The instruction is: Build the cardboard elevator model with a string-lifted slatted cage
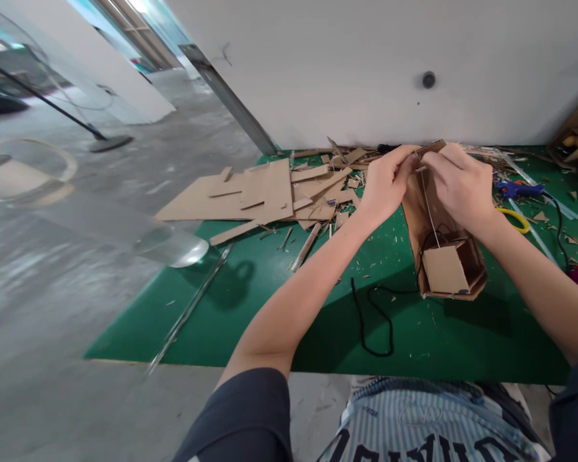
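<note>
A brown cardboard model (413,221) with a tall back panel and a small box (446,269) at its foot stands on the green table. A thin white string (429,208) runs from that box up to my fingers near the panel's top edge. My left hand (389,183) is closed in a pinch on the string, beside the panel's upper left side. On the other side, my right hand (462,186) pinches the string too, its fingertips close to the left ones. A black cord (391,330) trails from the model across the table.
Cardboard sheets and scraps (264,189) lie to the left on the green table (139,321). At the right are a blue glue gun (520,189) and a yellow ring (515,219). A clear rod (192,308) overhangs the front edge. A transparent cylinder (173,247) is at the left.
</note>
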Motion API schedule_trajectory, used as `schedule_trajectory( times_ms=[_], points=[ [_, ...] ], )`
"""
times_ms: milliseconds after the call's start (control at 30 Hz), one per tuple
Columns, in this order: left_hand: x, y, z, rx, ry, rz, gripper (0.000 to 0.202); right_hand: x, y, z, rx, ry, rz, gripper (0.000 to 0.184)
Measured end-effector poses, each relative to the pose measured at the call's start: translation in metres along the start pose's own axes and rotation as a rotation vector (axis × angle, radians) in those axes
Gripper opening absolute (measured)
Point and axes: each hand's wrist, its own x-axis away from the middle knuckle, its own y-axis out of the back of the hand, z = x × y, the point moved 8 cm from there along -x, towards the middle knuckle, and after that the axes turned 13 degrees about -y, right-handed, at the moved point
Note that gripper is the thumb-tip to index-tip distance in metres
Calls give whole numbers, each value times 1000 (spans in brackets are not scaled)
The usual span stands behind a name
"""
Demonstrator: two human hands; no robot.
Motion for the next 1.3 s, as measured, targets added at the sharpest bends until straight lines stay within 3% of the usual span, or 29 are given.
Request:
schedule_trajectory(
  times_ms=[133, 233, 567, 1000, 1300],
  points=[
    [0, 1, 1, 23, 4, -21, 54, -4, 1, -3, 12, -11, 46, 33],
    [1, 2, 1, 35, 13, -33, 46, -6, 1, -7, 13, -21, 99, 31],
    [2, 1, 4, 71, 9, 29, 42, -7, 0, -6, 121, -6, 179, 38],
    [0, 0, 5, 95, -13, 0, 49, -8, -4, -13, 28, -4, 217, 42],
    [1, 1, 6, 69, 27, -5, 45, -3, 2, -12, 49, -79, 133, 40]
  ],
)
